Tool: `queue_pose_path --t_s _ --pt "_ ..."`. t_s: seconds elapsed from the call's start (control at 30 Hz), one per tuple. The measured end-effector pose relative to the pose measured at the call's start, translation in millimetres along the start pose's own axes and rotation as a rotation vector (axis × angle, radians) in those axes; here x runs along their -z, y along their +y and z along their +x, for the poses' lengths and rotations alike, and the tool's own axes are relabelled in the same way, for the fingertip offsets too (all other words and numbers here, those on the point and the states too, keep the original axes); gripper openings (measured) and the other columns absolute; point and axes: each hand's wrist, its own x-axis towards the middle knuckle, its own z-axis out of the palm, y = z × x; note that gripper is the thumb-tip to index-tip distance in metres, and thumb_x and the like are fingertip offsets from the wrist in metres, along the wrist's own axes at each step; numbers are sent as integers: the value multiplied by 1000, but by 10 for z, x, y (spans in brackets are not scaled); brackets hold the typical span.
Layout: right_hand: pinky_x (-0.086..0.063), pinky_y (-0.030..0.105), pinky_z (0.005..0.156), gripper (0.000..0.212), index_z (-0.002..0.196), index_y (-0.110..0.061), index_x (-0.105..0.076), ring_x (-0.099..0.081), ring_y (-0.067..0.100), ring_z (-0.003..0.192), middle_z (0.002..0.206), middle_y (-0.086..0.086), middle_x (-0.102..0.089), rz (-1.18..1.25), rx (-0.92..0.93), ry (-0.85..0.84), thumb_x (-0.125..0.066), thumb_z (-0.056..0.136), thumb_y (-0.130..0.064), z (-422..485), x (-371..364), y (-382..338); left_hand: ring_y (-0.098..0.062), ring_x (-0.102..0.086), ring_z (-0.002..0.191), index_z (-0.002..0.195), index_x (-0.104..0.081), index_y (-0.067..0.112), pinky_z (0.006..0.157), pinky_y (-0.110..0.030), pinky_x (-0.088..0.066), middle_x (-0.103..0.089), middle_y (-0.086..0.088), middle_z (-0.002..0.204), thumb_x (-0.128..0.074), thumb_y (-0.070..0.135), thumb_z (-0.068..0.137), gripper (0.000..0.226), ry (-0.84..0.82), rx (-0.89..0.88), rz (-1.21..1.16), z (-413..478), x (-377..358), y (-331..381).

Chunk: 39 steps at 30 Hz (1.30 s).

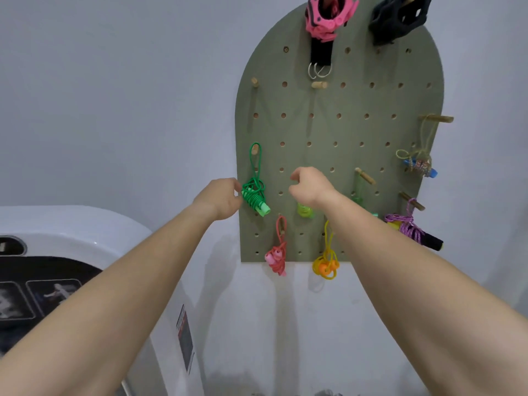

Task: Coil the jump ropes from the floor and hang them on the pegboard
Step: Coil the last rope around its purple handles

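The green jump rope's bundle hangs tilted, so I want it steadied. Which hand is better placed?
Left. The left hand is right at the green jump rope, by the pegboard's left edge. The right hand is loosely curled further right, apart from it, in front of a lime rope.

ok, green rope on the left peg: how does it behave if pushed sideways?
The green rope hangs by one thin loop over a peg, so it would likely swing, not slide. Cord wrapped round its handles probably keeps the bundle together; the loop itself looks floppy.
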Motion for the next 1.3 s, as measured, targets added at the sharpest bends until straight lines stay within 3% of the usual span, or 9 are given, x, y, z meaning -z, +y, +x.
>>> queue_pose_path --t_s 0.17,0.3,0.43,0.6,0.73,0.9,1.07,1.3 --pt "-45 45 105 49 138 -12 -51 -51 36 126 146 16 -43 -164 -18 -21 -51 90 -20 -513 51 45 -27 -52 127 140 -51 13 102 -36 -45 -55 -9 140 -53 27 95 46 -85 -33 69 -475 -27 -1" --pt "-46 49 102 53 140 -14 -46 -48 39 127 141 16 -43 -314 22 -76 -51 89 -27 -865 53 176 -29 -49 129 143 -47 11 102 -40 -45 -54 -11 141 -56 38 93 57 -135 -40 128 -774 -228 121" --pt "-46 49 100 55 141 -13 -43 -48 40 126 138 16 -46 -332 63 -84 -53 89 -27 -1103 -37 497 -29 -55 118 135 -53 15 95 -41 -50 -60 -10 130 -56 42 90 53 -130 -14 162 -1025 -574 308" --pt "-47 47 97 51 138 -11 -44 -48 39 127 136 16 -45 -321 85 -189 -53 90 -26 -1411 -601 1145 -27 -54 118 136 -51 18 91 -41 -50 -57 -7 132 -52 40 91 50 -202 64 213 -1349 -1366 389" --pt "-46 47 97 54 142 -14 -42 -43 37 130 142 13 -42 -302 42 -282 -53 90 -24 -1832 -1431 1725 -27 -50 124 145 -42 19 92 -41 -49 -49 -4 140 -51 41 95 55 -299 86 264 -1726 -2283 226" --pt "-43 40 82 52 144 -15 -41 -45 32 124 139 9 -43 -298 -4 -395 -50 93 -21 -2409 -2855 2409 -26 -51 122 143 -42 18 90 -41 -49 -50 -2 137 -50 38 95 53 -416 87 282 -2253 -3757 -385" --pt "-43 40 82 49 142 -14 -42 -45 32 123 139 10 -43 -299 -25 -463 -49 94 -21 -2987 -4435 3179 -28 -51 121 142 -44 16 96 -45 -48 -51 -5 136 -50 36 95 51 -513 94 256 -2826 -5410 -1097" --pt "-43 41 85 48 140 -16 -43 -45 33 124 141 9 -41 -337 -95 -583 -50 93 -22 -4055 -6490 4303 -28 -49 125 137 -47 15 94 -37 -44 -48 -7 138 -53 32 95 45 -610 71 228 -3846 -7521 -1930"
